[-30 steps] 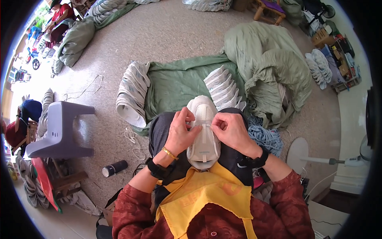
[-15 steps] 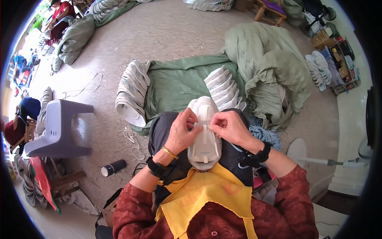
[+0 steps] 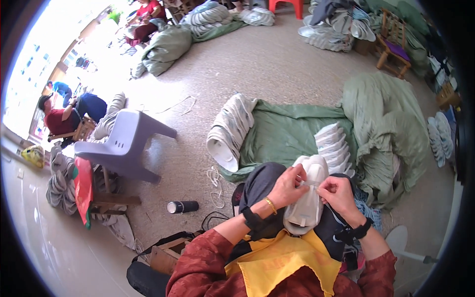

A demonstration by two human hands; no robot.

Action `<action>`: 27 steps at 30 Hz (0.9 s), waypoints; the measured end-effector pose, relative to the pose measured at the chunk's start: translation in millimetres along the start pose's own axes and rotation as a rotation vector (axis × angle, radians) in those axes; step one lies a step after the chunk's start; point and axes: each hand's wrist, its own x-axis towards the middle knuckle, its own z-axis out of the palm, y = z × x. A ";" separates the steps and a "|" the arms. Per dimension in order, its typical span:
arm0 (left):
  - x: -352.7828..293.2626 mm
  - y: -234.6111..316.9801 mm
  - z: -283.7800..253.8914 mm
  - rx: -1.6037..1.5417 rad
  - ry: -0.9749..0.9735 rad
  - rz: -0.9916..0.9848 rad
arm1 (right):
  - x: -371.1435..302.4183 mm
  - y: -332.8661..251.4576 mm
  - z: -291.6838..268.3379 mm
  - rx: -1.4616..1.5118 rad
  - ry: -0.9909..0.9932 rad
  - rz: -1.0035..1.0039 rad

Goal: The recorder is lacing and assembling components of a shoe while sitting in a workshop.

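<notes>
A white shoe (image 3: 301,210) lies across my lap, its heel end toward me, over the yellow apron (image 3: 277,262) and dark trousers. My left hand (image 3: 287,187) is closed in a pinch at the shoe's left side. On the opposite side my right hand (image 3: 338,195) pinches too, thumb against forefinger. Between them a thin pale shoelace (image 3: 312,183) runs across the shoe's front part; its ends go into my fingers and are hard to see. Beyond my knees, nested white shoe uppers form a left stack (image 3: 230,129) and a right stack (image 3: 332,143) on a green cloth (image 3: 287,136).
A bulky green sack (image 3: 386,111) lies at the right, with light-blue laces (image 3: 370,212) below it. To the left are a grey plastic stool (image 3: 126,143), a black bottle (image 3: 182,207) and loose white cord (image 3: 215,185). Seated people (image 3: 62,118) work farther off.
My view has swung left, so the surroundings and my lap appear farther right and lower. Both hands stay at the shoe, still pinching the lace.
</notes>
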 end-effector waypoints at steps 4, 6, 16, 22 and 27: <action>0.5 2.1 -1.7 -0.062 0.035 0.002 | 1.4 -8.8 0.4 0.060 -0.023 0.029; 0.9 2.5 -0.7 -0.054 0.051 -0.003 | 5.4 -9.6 -1.8 0.037 -0.061 0.014; 2.6 0.7 9.2 0.015 0.095 -0.012 | -1.2 -10.7 5.1 -0.315 0.095 -0.226; 3.2 -5.7 -1.5 -0.108 0.079 0.005 | 6.5 -13.9 12.4 -0.296 0.071 -0.195; 3.4 -2.4 -0.1 -0.167 0.038 -0.013 | -3.3 -15.3 7.8 -0.388 0.121 -0.370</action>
